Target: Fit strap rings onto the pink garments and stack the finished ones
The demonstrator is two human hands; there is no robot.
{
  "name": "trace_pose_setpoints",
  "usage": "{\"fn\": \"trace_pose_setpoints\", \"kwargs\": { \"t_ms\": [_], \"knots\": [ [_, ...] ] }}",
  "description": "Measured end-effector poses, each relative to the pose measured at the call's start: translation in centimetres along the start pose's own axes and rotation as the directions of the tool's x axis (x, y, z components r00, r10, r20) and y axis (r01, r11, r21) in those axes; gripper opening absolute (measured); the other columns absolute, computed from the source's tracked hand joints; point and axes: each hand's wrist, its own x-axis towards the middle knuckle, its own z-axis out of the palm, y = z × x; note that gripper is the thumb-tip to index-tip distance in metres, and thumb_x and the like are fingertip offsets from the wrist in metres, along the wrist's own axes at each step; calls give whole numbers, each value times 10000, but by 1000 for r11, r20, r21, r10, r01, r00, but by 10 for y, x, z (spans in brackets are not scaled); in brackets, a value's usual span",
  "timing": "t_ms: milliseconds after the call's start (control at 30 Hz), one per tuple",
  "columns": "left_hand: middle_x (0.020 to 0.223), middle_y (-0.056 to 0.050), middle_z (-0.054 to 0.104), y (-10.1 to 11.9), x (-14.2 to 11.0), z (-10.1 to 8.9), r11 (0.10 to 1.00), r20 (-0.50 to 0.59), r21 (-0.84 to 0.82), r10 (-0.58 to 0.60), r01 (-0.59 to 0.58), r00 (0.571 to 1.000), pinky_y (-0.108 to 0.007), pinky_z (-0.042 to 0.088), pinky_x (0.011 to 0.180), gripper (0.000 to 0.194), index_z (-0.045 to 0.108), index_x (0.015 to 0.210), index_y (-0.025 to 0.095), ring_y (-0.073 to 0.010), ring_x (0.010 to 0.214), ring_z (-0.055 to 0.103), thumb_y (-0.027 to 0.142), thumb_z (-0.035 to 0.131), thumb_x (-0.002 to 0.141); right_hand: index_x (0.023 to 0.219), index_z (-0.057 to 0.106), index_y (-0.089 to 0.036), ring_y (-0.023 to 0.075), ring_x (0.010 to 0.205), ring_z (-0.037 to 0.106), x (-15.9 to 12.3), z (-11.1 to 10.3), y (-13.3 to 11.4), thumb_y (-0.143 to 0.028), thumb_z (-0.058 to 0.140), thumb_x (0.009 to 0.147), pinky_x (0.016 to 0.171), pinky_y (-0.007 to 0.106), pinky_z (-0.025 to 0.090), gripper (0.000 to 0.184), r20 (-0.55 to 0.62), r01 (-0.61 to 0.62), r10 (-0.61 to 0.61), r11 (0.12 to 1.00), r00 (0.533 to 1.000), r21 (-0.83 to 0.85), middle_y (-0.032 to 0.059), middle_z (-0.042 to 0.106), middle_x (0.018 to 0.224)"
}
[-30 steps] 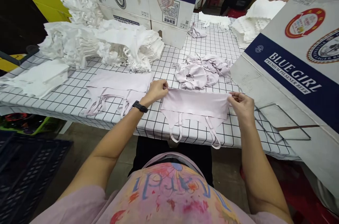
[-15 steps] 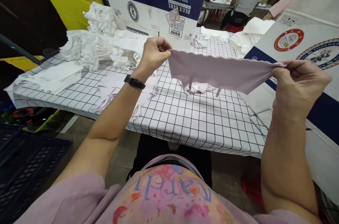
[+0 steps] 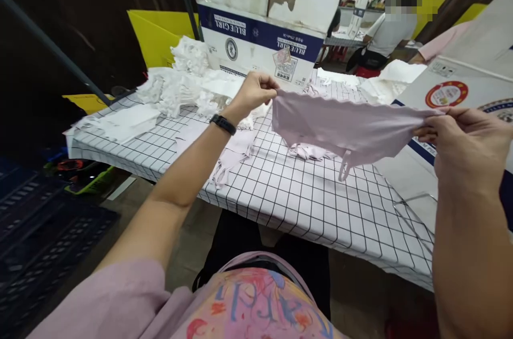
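I hold a pale pink strappy garment stretched in the air above the table with the black-grid cloth. My left hand, a black band on its wrist, pinches the garment's left corner. My right hand pinches the right corner. Thin straps dangle from the garment's lower edge. On the table below lie a flattened pink garment to the left and a crumpled pink heap partly hidden behind the held piece.
Piles of white garments cover the table's far left. A Blue Girl carton stands at the back; another carton leans at the right. Dark crates sit on the floor at the left. Other people work at a table behind.
The garment lay on the table a second ago; both hands have lifted it and pulled it taut in the air. My view has tilted upward.
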Motion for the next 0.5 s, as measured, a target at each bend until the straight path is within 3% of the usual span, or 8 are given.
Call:
{"fn": "trace_pose_setpoints", "kwargs": {
  "t_ms": [133,300,400,500],
  "knots": [
    [632,-1,649,-3,-7,-2,991,16,-106,-84,85,996,-203,443,547,154,699,707,108,-60,547,560,-11,602,694,722,742,-161,128,459,613,-9,3,-2,-102,763,580,487,246,504,155,16,-20,20,1000,1000,19,22,673,564],
    [693,-2,676,-6,-20,-7,991,41,-130,-38,43,998,-215,485,639,138,725,752,114,-77,646,598,36,649,668,756,744,-148,114,504,602,-22,11,-17,-193,811,650,535,255,504,134,63,-37,37,999,997,-10,15,678,603],
    [730,-5,693,-6,-27,-11,997,62,-67,28,-24,998,-227,479,652,148,736,788,121,-101,695,618,86,725,645,790,741,-146,109,535,599,-21,14,-21,-188,793,698,565,262,494,113,52,27,-26,999,998,-18,10,675,631],
    [753,-18,715,-3,-39,-22,988,-16,126,96,-93,995,-244,472,640,122,751,804,128,-120,698,624,155,747,685,807,741,-156,111,544,580,-23,14,-28,-196,782,736,571,278,467,92,62,83,-82,996,995,-23,4,653,634]
  ]
}}
